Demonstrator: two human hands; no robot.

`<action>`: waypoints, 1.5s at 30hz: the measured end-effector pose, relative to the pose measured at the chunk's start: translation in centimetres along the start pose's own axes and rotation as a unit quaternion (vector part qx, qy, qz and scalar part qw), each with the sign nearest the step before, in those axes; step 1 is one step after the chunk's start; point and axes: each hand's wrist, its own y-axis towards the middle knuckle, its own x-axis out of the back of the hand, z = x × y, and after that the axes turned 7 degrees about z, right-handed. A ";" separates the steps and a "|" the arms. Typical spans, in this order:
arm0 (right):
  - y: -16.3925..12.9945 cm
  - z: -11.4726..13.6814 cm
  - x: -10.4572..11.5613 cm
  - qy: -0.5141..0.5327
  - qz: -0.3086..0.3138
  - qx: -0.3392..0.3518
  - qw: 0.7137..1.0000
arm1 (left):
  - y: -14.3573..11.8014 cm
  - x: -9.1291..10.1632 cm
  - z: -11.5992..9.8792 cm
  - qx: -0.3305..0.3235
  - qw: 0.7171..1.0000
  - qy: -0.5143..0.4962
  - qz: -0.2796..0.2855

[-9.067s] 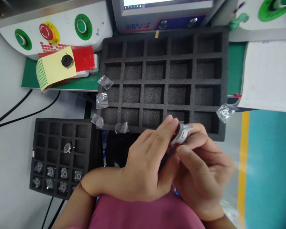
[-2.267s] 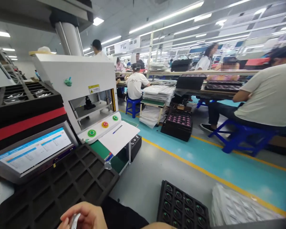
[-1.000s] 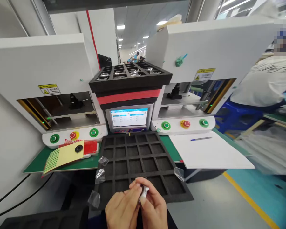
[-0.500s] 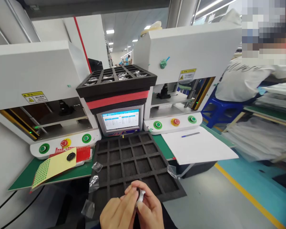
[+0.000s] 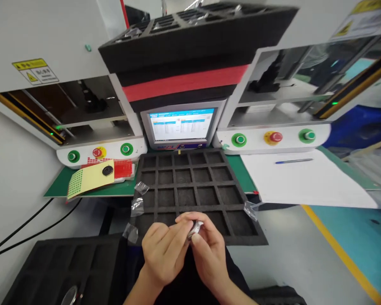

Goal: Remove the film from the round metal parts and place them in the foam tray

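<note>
Both hands are pinching one small silvery part point(image 5: 195, 227) between their fingertips — the left hand point(image 5: 163, 253) is closing on it from the left with thumb and forefinger, and the right hand point(image 5: 209, 250) is gripping its other side from below and behind. It is being held in the air just over the near edge of the foam tray point(image 5: 193, 192), above the front row of cells, and most of it is hidden by the fingers, so its shape is hard to tell. The hold is looking thin: only fingertips are touching the part, and if one hand is easing off while the other is twisting or peeling, the part is likely to slip and drop — either into a cell or past the tray's edge toward the lap and the floor. Scraps of clear film point(image 5: 137, 207) are lying along the tray's left edge and another point(image 5: 250, 209) at its right, near enough that a sweeping wrist could be brushing them off or dragging one into a cell. A second tray point(image 5: 57, 267) is sitting lower left, well apart from the hands, with a round part point(image 5: 69, 295) on it.
</note>
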 end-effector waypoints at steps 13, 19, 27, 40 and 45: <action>0.3 0.5 0.6 -0.035 0.008 -0.024 0.999 | -0.4 0.1 -0.7 0.103 0.990 -0.083 0.045; 0.3 -0.1 0.6 -0.003 -0.029 -0.056 0.998 | -0.6 -0.3 -0.3 0.081 0.992 -0.071 0.058; 0.4 0.5 1.2 0.047 -0.053 -0.131 0.989 | 0.2 -0.2 -0.8 0.144 0.982 -0.068 0.103; 0.4 0.1 0.1 0.046 -0.105 -0.120 0.986 | -0.6 -0.9 -0.8 0.109 0.989 -0.064 0.077; 0.0 -0.1 0.6 0.036 -0.091 -0.112 0.989 | -1.0 -0.9 -0.7 0.099 0.989 -0.075 0.081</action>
